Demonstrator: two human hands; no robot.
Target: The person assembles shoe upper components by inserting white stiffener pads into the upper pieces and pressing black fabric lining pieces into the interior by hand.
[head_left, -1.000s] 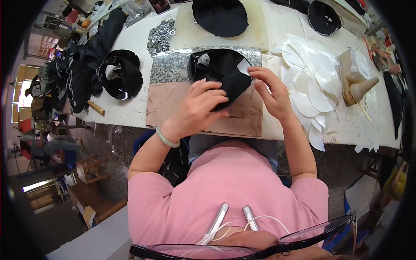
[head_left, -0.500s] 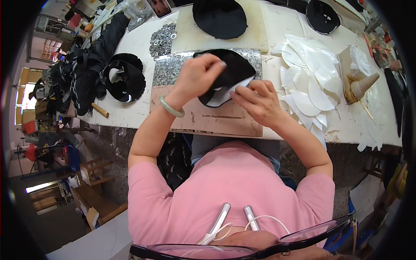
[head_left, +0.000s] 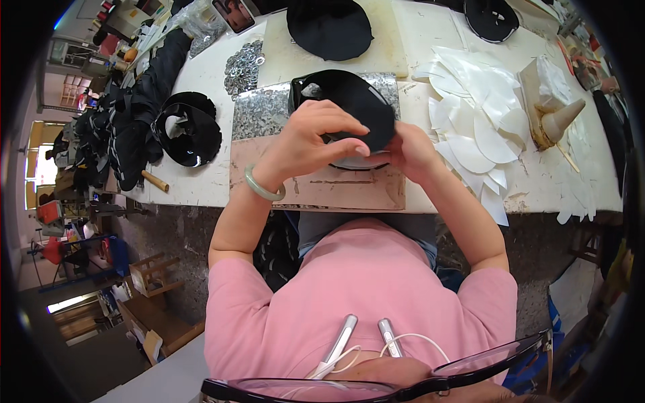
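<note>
A rounded black glossy piece [head_left: 359, 91] with a pale lining at its near edge is held over the work board. My right hand [head_left: 411, 153] grips its right edge; most of those fingertips are hidden behind it. My left hand [head_left: 316, 134], with a pale green bangle on the wrist, hovers over the piece's near left side. Its thumb and fingers are apart, and nothing shows between them. Beneath lies a speckled grey metal plate [head_left: 259, 111], with a brown worn board [head_left: 295, 191] along its near side.
Metal rings [head_left: 243, 67] are heaped at the back left. Black pieces lie at the left [head_left: 205, 138], far middle [head_left: 329, 30] and far right [head_left: 490, 19]. White curved sheets [head_left: 494, 141] spread on the right beside a cone-shaped tool [head_left: 563, 121]. A short wooden stick [head_left: 156, 181] lies left.
My left hand has lowered toward me and opened from a pinch. The black piece has turned, showing more of its dark face and less lining. My right hand has shifted along its right edge.
</note>
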